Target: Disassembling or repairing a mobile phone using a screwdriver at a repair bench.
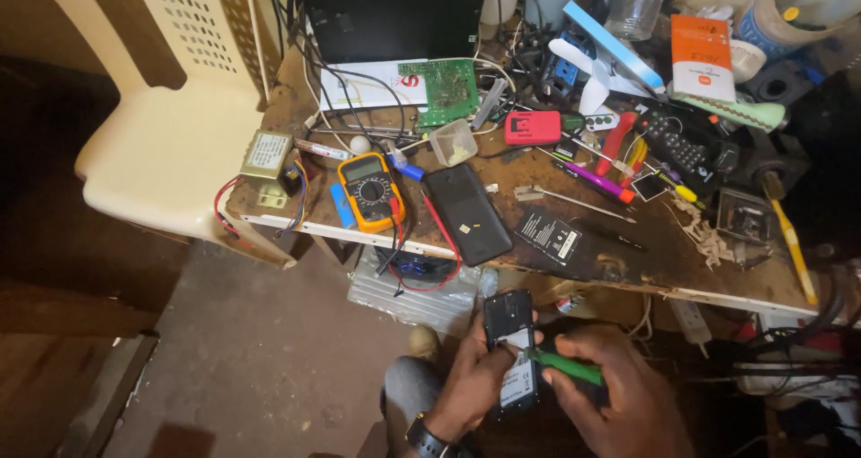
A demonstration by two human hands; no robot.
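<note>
Left hand [475, 377] wrapped around an opened phone [511, 350], right hand [610, 395] closed on a green screwdriver [565, 366], tip touching the phone's bare back. Held in the air just below the bench [628, 283] edge, above the knee. Likely risks: slipped tip gouging the board or left fingers; loosened screws lost to the floor. Crowded bench above; back cover [468, 213] and multimeter [370, 191] near that edge. Open room left, toward the chair [170, 144].

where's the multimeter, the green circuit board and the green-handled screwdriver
multimeter [372, 191], head view, on its round dial
green circuit board [446, 90], head view, middle of the board
green-handled screwdriver [567, 366], head view, on the green handle in the right hand
</note>
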